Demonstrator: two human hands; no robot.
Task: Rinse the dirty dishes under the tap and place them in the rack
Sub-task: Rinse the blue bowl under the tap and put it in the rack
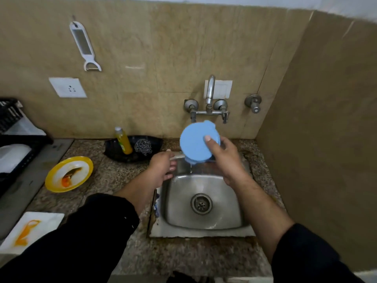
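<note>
Presently right hand (224, 158) grips blue dish (193, 144); left hand (161, 168) grips utensil (175, 157).

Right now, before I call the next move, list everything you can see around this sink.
blue dish: 1, blue, held above the sink, dripping
yellow plate: 1, yellow, orange-stained, counter left of sink
white rectangular plate: 1, white, orange smear, counter near left
dish rack: 1, black, far left
black tray: 1, black, counter behind sink's left
soap bottle: 1, yellow, in the tray
steel scrubber: 1, silver, in the tray
sink: 1, steel, centre
tap: 1, chrome, wall above sink
peeler: 1, white, hanging on wall
socket: 1, white, wall left
left hand: 1, at sink's back-left edge, grip unclear
right hand: 1, grips the blue dish
</note>
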